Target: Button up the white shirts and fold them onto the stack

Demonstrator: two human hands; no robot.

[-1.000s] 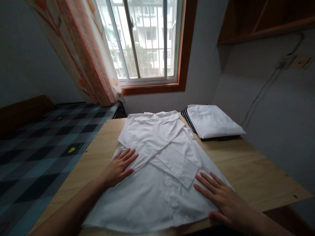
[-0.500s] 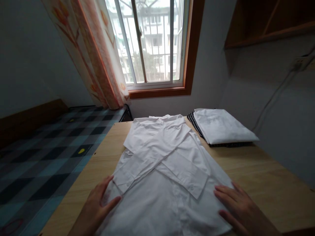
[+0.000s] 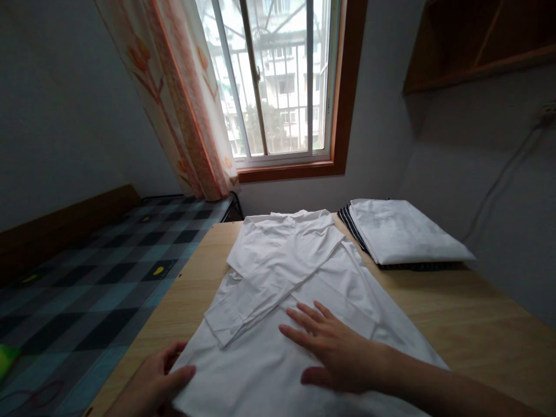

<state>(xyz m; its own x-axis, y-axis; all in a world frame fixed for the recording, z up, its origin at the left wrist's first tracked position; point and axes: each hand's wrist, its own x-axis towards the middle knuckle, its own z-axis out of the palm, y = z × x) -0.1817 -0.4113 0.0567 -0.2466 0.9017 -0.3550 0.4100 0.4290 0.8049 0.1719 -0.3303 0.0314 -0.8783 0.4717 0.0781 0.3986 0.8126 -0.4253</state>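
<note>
A white long-sleeved shirt lies spread out, its collar toward the window and its two sleeves folded across the front. At its lower left edge, my left hand has the thumb on top of the cloth and the fingers curled at the rim, partly hidden. My right hand is over the middle of the shirt, palm down with fingers spread, below the crossed sleeves. It covers part of the right sleeve's cuff end. The shirt's hem runs out of view at the bottom.
The shirt rests on a pale wooden tabletop. Folded white cloth sits on black striped fabric at the far right. A bed with a checked cover adjoins on the left. Beyond are a curtain and a window.
My right hand has moved left from the shirt's right edge onto its middle. My left hand has shifted down and left along the edge, fingers curling at the cloth. The view has shifted slightly.
</note>
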